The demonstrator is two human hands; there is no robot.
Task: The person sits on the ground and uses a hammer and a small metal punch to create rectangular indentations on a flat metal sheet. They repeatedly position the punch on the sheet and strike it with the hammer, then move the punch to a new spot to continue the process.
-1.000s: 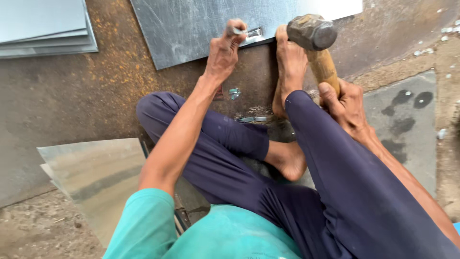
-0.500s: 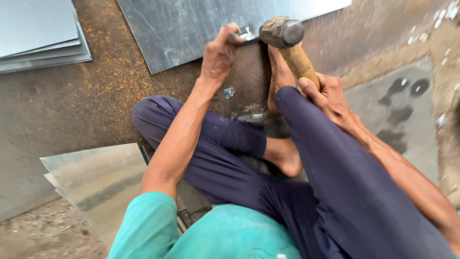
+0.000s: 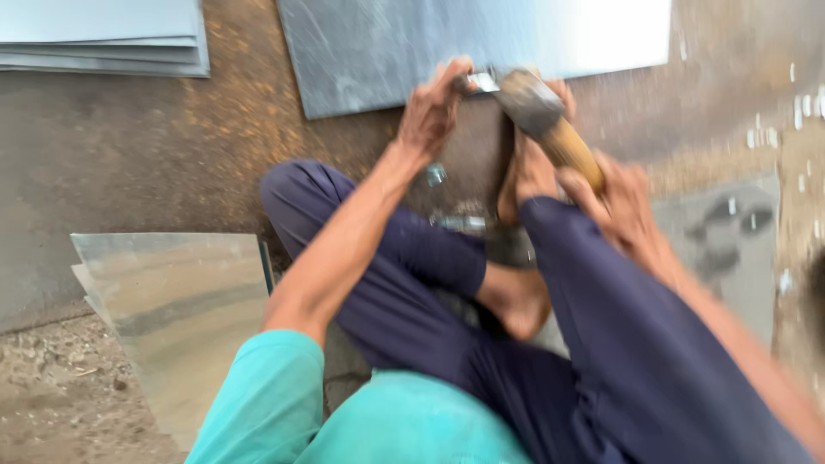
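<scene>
Two bare hands work at the near edge of a grey metal sheet [image 3: 387, 51] that lies flat on the floor, toward its far side. The left hand [image 3: 432, 112] has its grip pinched shut on a small metal piece [image 3: 478, 82], which it holds right at the sheet's near edge; the picture is too blurred to tell what kind of piece it is. The right hand [image 3: 614, 202] is closed tight around the wooden handle of a hammer [image 3: 550, 116], whose dark steel head sits just beside the small piece, touching or nearly touching it; the blur hides which. A bare foot [image 3: 526, 167] rests on the floor directly under the hammer handle, toes toward the sheet's edge, and the other foot [image 3: 516, 301] is tucked under the crossed legs in dark blue trousers.

A stack of flat grey sheets [image 3: 103, 39] lies at the far left corner of the floor, well apart from the hands. A shiny, reflective sheet [image 3: 180, 309] sits at the near left, just beside the left knee. Another grey plate [image 3: 730, 241] lies on the right side of the floor, partly behind the right forearm. Rusty dust and small pale scraps speckle the floor around the work.
</scene>
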